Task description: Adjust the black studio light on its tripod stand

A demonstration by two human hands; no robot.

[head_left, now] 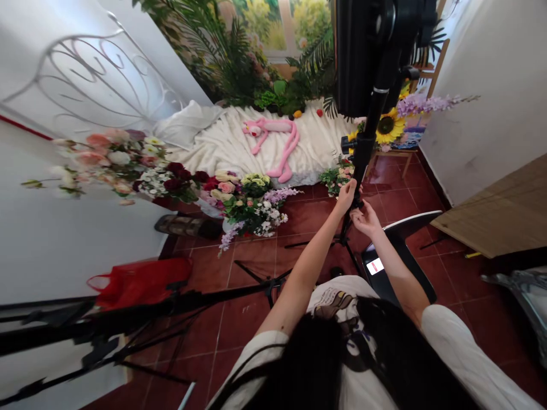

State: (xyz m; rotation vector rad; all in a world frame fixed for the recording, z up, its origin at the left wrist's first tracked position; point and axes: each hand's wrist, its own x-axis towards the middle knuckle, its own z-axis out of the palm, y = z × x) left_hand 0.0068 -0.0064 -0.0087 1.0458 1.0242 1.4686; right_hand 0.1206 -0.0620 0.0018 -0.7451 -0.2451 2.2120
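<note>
A black stand [366,145] rises in front of me, with a large dark device [356,57] at its top. My left hand [346,196] is wrapped round the lower part of the pole. Just below and to the right, my right hand [365,219] has its bent fingers at a black knob or clamp on the same pole. The stand's spread legs reach the red tiled floor. Sunflowers [390,126] show right behind the pole.
A black chair [408,250] with a phone [375,266] on it is at the right. Another black tripod [179,304] and a red bag [141,282] lie left. Flower bunches [252,205] front a bed with a cream blanket [217,142] and a pink plush toy [276,126]. A wooden panel [499,205] stands right.
</note>
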